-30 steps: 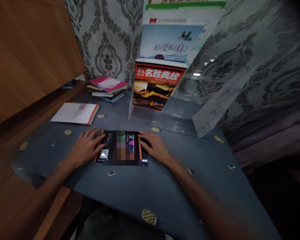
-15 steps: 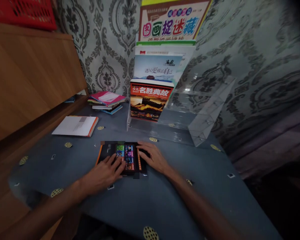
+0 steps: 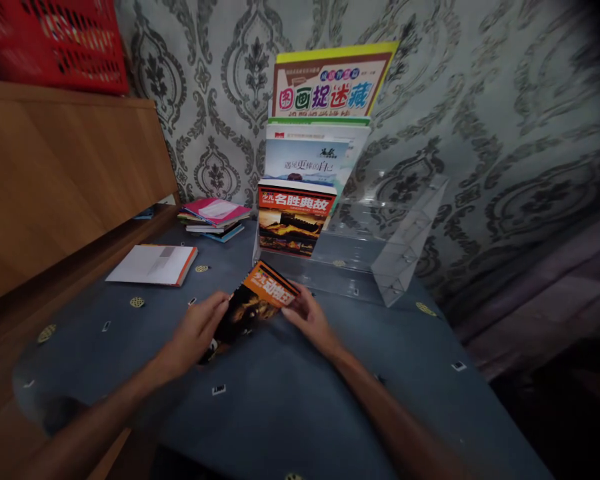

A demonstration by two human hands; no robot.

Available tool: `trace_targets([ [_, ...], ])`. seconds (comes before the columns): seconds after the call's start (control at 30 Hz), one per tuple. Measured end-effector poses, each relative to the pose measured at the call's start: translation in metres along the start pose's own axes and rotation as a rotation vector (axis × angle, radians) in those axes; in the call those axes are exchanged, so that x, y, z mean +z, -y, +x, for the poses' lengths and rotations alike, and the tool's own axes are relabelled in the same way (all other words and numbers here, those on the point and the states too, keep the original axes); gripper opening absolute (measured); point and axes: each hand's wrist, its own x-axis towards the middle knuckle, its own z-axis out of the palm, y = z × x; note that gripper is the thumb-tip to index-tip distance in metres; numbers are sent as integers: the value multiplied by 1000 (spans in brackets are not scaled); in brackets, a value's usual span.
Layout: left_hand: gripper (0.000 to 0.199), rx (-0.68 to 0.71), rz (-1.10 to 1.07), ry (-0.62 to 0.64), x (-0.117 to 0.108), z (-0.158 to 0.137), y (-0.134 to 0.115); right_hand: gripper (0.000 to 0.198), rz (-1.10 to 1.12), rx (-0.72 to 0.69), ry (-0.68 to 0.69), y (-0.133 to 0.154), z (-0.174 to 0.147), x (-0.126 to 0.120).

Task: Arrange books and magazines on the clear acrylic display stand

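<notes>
A book [image 3: 255, 300] with an orange title band and a dark animal picture is tilted above the table, its front cover toward me. My left hand [image 3: 196, 330] grips its left edge, and my right hand [image 3: 311, 320] pinches its upper right side. Just beyond it stands a clear acrylic book rack [image 3: 400, 260]. In the rack's left part, a red-banded book [image 3: 295, 223] is at the front, a pale blue book [image 3: 305, 160] behind it, and a large picture book [image 3: 330, 80] with a yellow edge at the back.
A white-backed book [image 3: 153, 265] with an orange spine lies on the blue patterned tablecloth [image 3: 300, 407] at left. Behind it is a stack of books [image 3: 215, 217]. A wooden cabinet [image 3: 70, 173] holding up a red basket [image 3: 75, 47] borders the left side; a curtain hangs at right.
The book lay on the table with its back cover up under both hands. Now it is lifted, turned front cover toward me and tilted. The view has shifted slightly upward.
</notes>
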Motion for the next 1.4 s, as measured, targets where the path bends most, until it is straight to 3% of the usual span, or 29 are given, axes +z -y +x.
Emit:
trace_targets([
  [0.17,43,-198,-443,-191,2,8,7,81,193,127,56,11,-6,28],
  [0.3,51,-408,-642,-267,15,2,39,88,242,232,68,13,-8,42],
  [0.4,46,-393,-352,-241,15,-9,69,90,64,220,51,8,-9,46],
  [0.57,29,-40,353,-294,5,-15,94,68,-637,220,66,18,-10,43],
  [0.67,26,91,491,-231,10,-5,96,50,-984,241,92,35,-7,43],
  [0.73,27,138,525,-190,18,2,98,40,-1100,203,83,45,-3,51],
  [0.8,30,144,559,-178,27,7,105,34,-1079,66,102,49,5,68],
  [0.9,38,143,581,-174,36,9,121,39,-903,-156,259,46,22,103],
  [1.07,43,259,560,-147,37,7,131,61,-820,-132,397,29,48,137],
  [1.17,44,227,580,-149,37,8,124,64,-835,-102,369,19,52,129],
  [1.4,34,141,672,-165,37,7,114,62,-976,-99,235,-1,38,81],
])
